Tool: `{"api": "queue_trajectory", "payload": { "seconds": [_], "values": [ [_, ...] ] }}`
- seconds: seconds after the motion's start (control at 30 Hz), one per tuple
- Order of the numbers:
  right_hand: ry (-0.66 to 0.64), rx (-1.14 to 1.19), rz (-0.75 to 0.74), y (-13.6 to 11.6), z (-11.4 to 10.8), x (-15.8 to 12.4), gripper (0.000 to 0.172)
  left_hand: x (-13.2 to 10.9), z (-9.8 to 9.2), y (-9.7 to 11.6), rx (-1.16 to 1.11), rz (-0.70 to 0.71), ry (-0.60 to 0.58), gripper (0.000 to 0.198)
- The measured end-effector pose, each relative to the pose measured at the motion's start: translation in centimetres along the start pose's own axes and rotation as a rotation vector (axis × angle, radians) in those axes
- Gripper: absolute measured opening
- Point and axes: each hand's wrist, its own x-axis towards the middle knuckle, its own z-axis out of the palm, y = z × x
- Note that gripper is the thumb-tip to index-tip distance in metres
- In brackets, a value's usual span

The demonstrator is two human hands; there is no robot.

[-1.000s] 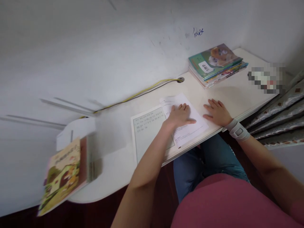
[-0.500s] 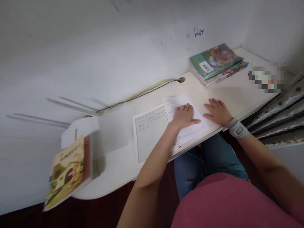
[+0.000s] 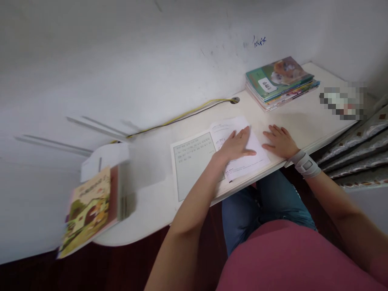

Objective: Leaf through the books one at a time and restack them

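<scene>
An open booklet (image 3: 194, 171) lies on the white desk, its left page greyish with rows of writing and its right page white with print. My left hand (image 3: 238, 144) rests flat on the right page, fingers stretched out and thumb apart, covering part of the print. Just right of the booklet, my right hand (image 3: 279, 141) lies palm down on the bare desktop (image 3: 289, 121) with its fingers spread. A pale band with a small face circles my right wrist. Neither hand holds anything.
Picture books (image 3: 280, 81) are stacked at the back right, near a blurred-out item (image 3: 344, 103). More books (image 3: 91, 210) stand at the desk's left end. A yellow and black cable (image 3: 188, 111) runs along the wall into a hole. A patterned curtain (image 3: 357, 149) hangs at right.
My left hand has slid slightly up the page and turned, its fingers now pointing more to the upper right. The right hand stays in place. The whole view has shifted a little.
</scene>
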Motion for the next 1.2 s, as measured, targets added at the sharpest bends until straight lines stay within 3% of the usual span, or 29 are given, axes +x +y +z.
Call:
{"api": "queue_trajectory", "payload": {
  "seconds": [0.17, 0.23, 0.33, 0.43, 0.7, 1.0, 1.2],
  "values": [
    [0.005, -0.005, 0.002, 0.0, 0.1, 0.1, 0.063, -5.3, 0.8, 0.7, -0.033, -0.246, 0.272, 0.095],
    [0.004, -0.010, 0.001, -0.1, 0.1, 0.1, 0.063, -7.6, 2.1, 0.6, -0.129, -0.357, 0.307, 0.093],
    [-0.008, -0.023, 0.000, -0.2, -0.1, 0.0, 0.065, -9.5, 3.9, 0.4, -0.244, -0.393, 0.288, 0.091],
    [-0.030, -0.033, 0.006, -0.2, -0.3, 0.0, 0.068, -9.5, 4.6, 0.5, -0.252, -0.368, 0.251, 0.091],
    [-0.083, -0.017, 0.019, 0.0, -0.3, 0.3, 0.074, -8.2, 4.1, 0.7, -0.163, -0.347, 0.190, 0.096],
    [-0.115, 0.002, 0.012, 0.3, -0.2, 0.4, 0.078, -9.0, 5.1, -0.1, -0.099, -0.257, 0.190, 0.092],
    [-0.141, 0.004, 0.018, 0.4, -0.5, 0.5, 0.078, -7.8, 4.6, 0.2, -0.091, -0.220, 0.177, 0.094]
  ]
}}
